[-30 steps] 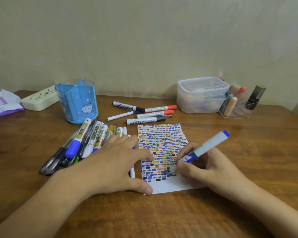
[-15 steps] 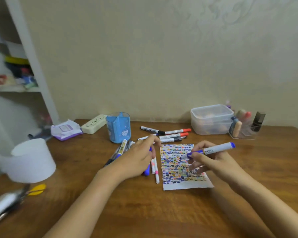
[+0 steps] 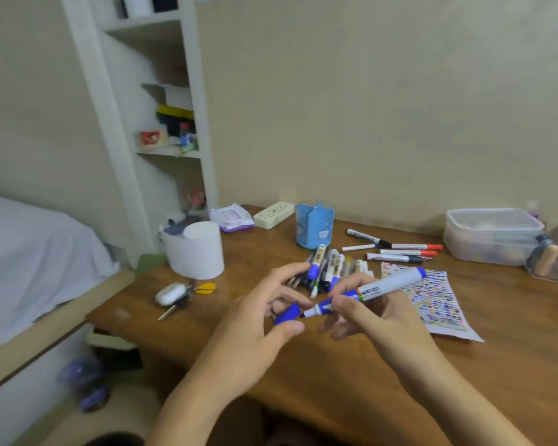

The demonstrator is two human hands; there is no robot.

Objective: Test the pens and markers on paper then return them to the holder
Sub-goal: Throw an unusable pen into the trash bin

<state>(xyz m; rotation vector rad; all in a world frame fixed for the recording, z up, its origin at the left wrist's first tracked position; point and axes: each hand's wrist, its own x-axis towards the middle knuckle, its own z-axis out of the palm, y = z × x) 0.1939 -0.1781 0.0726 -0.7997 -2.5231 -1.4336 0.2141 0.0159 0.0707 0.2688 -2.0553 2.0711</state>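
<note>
My right hand [image 3: 377,312] grips a thick white marker with blue ends [image 3: 380,288], its bare tip pointing left. My left hand [image 3: 261,320] pinches the marker's blue cap [image 3: 289,313] between thumb and fingers, just left of the tip. Both hands hover above the wooden table [image 3: 512,365]. Behind them lies a pile of pens and markers [image 3: 331,268]. The blue holder [image 3: 314,225] stands upright beyond the pile. The test paper [image 3: 432,297], covered in small coloured marks, lies to the right. Several more markers [image 3: 400,251] lie behind the paper.
A clear lidded box [image 3: 493,235] and small bottles [image 3: 550,255] stand at the back right. A white roll [image 3: 197,249], keys with a white case [image 3: 174,294], a power strip [image 3: 273,214] and a wipes pack [image 3: 231,217] sit at the table's left. A bed [image 3: 29,252] and shelves [image 3: 171,130] lie further left.
The view swung left. My right hand lifted the marker off the paper and brought it leftward. My left hand left the pen pile holding the blue cap and met the marker tip.
</note>
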